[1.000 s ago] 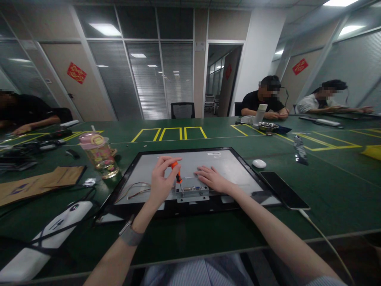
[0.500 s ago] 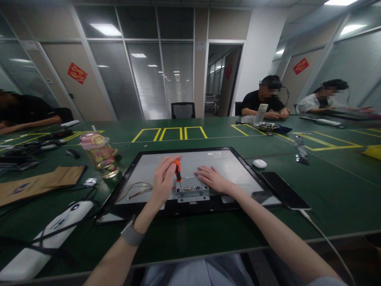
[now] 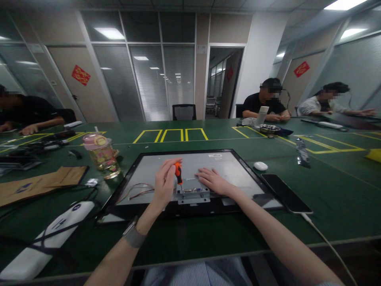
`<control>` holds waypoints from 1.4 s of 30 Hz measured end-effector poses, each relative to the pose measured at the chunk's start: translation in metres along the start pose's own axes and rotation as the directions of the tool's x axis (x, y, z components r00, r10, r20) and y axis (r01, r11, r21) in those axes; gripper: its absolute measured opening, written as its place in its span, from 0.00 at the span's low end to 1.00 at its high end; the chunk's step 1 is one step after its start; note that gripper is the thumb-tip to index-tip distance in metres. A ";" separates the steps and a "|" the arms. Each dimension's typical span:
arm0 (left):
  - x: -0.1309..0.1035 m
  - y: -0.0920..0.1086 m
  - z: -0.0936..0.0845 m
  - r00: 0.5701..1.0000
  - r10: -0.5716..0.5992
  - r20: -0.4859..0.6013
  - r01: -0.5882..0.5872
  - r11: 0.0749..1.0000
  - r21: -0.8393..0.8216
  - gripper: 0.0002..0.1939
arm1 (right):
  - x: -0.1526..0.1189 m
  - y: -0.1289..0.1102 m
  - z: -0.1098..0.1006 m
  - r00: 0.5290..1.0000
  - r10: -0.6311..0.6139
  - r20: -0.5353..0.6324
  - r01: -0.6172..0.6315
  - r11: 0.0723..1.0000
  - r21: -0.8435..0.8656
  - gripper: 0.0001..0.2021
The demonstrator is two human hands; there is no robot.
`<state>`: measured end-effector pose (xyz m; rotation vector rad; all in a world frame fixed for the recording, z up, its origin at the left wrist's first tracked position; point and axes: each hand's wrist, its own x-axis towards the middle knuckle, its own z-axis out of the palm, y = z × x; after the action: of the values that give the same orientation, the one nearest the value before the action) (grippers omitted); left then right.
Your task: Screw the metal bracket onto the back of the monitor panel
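My left hand [image 3: 165, 179] is closed on an orange and black screwdriver [image 3: 178, 173], its handle held upright between thumb and fingers. The screwdriver's tip points down at the left end of a metal bracket with connector ports [image 3: 194, 195]. That bracket sits at the near edge of a flat display panel [image 3: 175, 158], which lies with its grey metal back up and a black frame around it. My right hand [image 3: 212, 178] rests flat on the panel just behind the bracket, fingers spread, holding nothing. Thin wires [image 3: 138, 191] lie on the panel left of my left hand.
Left of the panel stand a pink-lidded drink cup [image 3: 102, 157], a brown paper bag [image 3: 44, 180] and a white device wrapped in black cable [image 3: 56, 234]. To the right lie a black phone [image 3: 287, 193] on a cable and a white earbud case [image 3: 260, 166]. Several people sit across the green table.
The view has shifted slightly. The screwdriver handle stands at nearly the same place in my left hand, and my right hand stays flat. At far left, a person's hand has come forward onto the table.
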<state>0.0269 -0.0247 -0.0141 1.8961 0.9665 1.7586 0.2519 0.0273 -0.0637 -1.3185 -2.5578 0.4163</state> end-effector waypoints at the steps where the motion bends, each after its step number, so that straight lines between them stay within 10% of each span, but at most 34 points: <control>1: -0.001 0.000 0.000 1.000 -0.013 -0.001 0.013 1.000 -0.019 0.16 | 0.000 0.000 0.000 1.000 0.001 -0.001 -0.001 1.000 0.000 0.24; 35: 0.003 -0.005 -0.005 0.989 0.135 -0.053 -0.126 0.982 0.141 0.09 | 0.002 0.004 0.004 1.000 0.014 -0.002 -0.014 1.000 0.016 0.24; 42: 0.004 -0.007 -0.008 0.998 -0.033 -0.048 0.030 0.998 -0.064 0.15 | 0.003 0.003 0.003 1.000 0.016 0.003 -0.016 1.000 0.020 0.24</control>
<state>0.0173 -0.0183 -0.0145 1.7973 0.9416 1.8040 0.2518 0.0309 -0.0674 -1.3335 -2.5399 0.4458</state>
